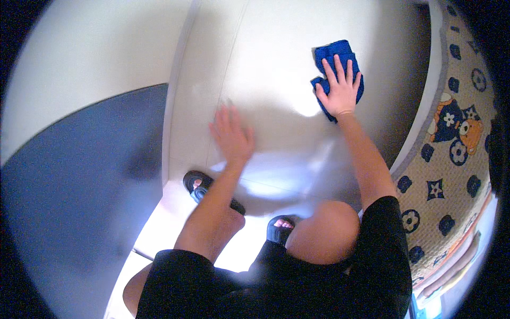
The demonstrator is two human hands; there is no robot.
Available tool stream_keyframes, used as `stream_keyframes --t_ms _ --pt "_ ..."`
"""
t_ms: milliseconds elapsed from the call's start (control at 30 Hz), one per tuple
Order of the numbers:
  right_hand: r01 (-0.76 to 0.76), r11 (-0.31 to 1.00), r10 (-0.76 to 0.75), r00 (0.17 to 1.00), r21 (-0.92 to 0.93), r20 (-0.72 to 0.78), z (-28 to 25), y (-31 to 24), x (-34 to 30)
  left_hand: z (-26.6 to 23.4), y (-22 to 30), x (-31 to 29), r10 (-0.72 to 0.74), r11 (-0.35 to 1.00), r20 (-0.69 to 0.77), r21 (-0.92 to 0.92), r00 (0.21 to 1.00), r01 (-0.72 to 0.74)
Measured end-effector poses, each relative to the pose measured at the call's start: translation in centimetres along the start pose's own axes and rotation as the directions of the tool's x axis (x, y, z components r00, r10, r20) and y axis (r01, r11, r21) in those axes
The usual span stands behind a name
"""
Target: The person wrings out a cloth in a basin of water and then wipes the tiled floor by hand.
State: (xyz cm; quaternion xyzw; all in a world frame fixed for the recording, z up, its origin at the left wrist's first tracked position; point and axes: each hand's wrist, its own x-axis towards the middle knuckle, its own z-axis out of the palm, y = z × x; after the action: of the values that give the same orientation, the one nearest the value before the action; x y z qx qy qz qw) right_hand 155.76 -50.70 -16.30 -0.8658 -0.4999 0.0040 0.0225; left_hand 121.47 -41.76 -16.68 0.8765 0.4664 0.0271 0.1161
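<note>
My right hand (341, 87) lies flat with spread fingers on a folded dark blue cloth (334, 49), pressing it against a pale, glossy surface (265, 80). Parts of the cloth show above the fingers and at both sides of the palm. Lower and to the left, my left hand (232, 135) has its fingers apart and nothing in them. It is slightly smeared by motion, and I cannot tell whether it touches the pale surface.
My feet in black sandals (280, 229) are close below the hands, with my bent knee (326, 231) between the arms. A grey-blue panel (95, 191) fills the left. On the right hangs or lies a beige patterned textile (457, 175) with a bear figure, beside a dark gap (411, 95).
</note>
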Motion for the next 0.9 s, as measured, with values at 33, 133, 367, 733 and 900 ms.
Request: stream_keyframes --t_ms 33,133,367,733,900 --pt "0.0 1.0 0.0 1.0 -0.018 -0.002 0.0 -0.3 0.1 0.1 0.4 -3.4 0.026 0.999 0.046 0.033 0.999 -0.028" --pt "0.014 1.0 -0.014 0.999 -0.011 -0.039 0.3 -0.6 0.0 0.4 1.1 -10.0 0.034 0.998 0.142 0.038 0.989 -0.04" --pt "-0.074 0.997 0.073 0.992 -0.015 -0.102 1.5 -1.8 -0.2 1.2 1.6 -11.4 0.003 0.999 0.282 0.044 0.96 -0.016" --pt "0.441 0.834 -0.461 0.887 0.331 -0.022 0.6 -25.9 -1.0 1.2 0.9 -11.7 0.047 0.999 0.171 -0.021 0.984 -0.044" --pt "0.691 0.6 -0.747 0.665 0.403 -0.027 0.7 -24.2 0.3 1.2 0.5 -11.8 0.024 0.999 0.199 -0.046 0.98 -0.015"
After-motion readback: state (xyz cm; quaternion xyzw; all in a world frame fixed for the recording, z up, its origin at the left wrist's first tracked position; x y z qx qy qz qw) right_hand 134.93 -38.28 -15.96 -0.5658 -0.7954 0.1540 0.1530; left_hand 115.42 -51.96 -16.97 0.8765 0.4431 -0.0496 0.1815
